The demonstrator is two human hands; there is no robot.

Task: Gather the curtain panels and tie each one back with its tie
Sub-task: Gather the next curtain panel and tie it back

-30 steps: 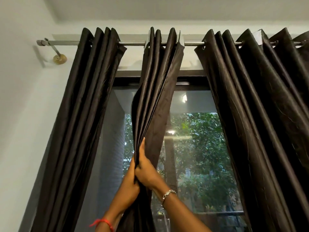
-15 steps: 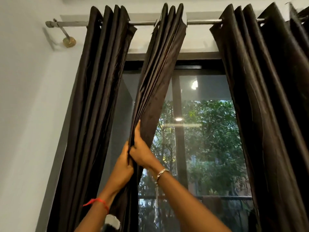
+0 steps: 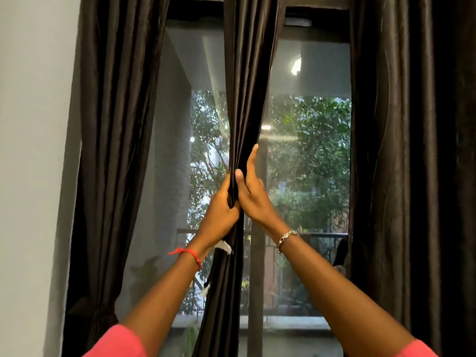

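Flanking a leafy window (image 3: 306,155), dark curtain panels (image 3: 116,124); pale wall (image 3: 31,150) left.

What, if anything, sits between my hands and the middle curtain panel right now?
Nothing visible does. The left hand and right hand already pinch the gathered middle curtain panel directly between them.

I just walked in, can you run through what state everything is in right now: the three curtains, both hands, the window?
Middle curtain panel: bunched into a narrow column, held, not tied.
Left curtain panel: gathered, cinched low down.
Right curtain panel: hanging loose, no tie visible.
Left hand: closed around the middle panel.
Right hand: pressed against the same panel, fingers extended upward.
Window: uncovered between panels; whether it is open, cannot tell.
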